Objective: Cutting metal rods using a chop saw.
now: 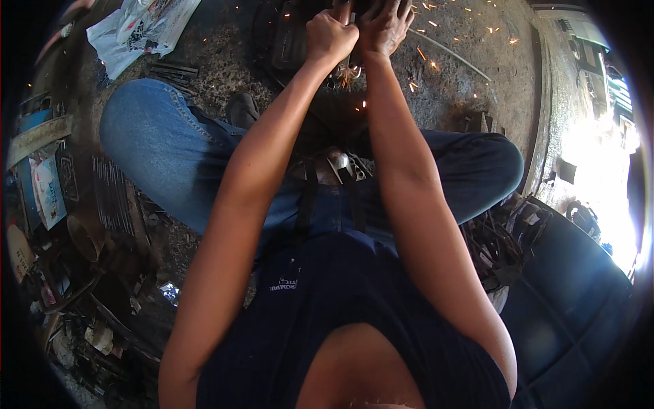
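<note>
Your arms (262, 160) reach forward, your left hand (330, 35) curled round a brownish piece (345, 13). Just right of that piece, your right hand (385, 28) shows its back, fingers slightly parted; I can't tell their hold. Well left lies a white plastic bag (139, 31), contents indistinct.

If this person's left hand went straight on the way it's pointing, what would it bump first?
Probably the right hand: the left hand points forward and slightly rightward, and the right one lies close on that side. Depth is unclear, so it might pass clear.
</note>
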{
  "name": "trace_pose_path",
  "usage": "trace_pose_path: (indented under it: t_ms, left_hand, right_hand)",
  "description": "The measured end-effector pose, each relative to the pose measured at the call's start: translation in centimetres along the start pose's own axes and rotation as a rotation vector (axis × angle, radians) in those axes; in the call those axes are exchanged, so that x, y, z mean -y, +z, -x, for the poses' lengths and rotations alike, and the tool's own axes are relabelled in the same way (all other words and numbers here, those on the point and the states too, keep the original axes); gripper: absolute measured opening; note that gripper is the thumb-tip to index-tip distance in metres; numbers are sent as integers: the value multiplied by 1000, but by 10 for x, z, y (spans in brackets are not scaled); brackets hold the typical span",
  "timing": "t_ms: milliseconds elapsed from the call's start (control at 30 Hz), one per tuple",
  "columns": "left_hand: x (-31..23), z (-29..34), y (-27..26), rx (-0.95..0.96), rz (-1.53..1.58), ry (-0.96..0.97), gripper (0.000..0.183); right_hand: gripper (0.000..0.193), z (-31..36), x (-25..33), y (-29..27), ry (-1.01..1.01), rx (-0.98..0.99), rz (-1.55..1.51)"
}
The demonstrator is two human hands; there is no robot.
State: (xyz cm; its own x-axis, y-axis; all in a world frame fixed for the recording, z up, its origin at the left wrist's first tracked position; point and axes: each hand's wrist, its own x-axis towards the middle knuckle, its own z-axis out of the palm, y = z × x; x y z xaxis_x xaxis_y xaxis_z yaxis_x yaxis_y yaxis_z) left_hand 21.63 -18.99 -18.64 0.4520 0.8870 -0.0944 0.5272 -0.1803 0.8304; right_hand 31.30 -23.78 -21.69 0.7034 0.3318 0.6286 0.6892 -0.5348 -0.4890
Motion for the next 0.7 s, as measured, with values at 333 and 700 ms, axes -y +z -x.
trace_pose_path:
  t_ms: [333, 700]
  left_hand:
    - [6, -4, 4, 27, 33, -43, 52]
    - [1, 0, -2, 38, 6, -25, 60]
  right_hand:
    - [65, 1, 1, 1, 4, -4, 24]
    - [60, 2, -2, 4, -7, -24, 26]
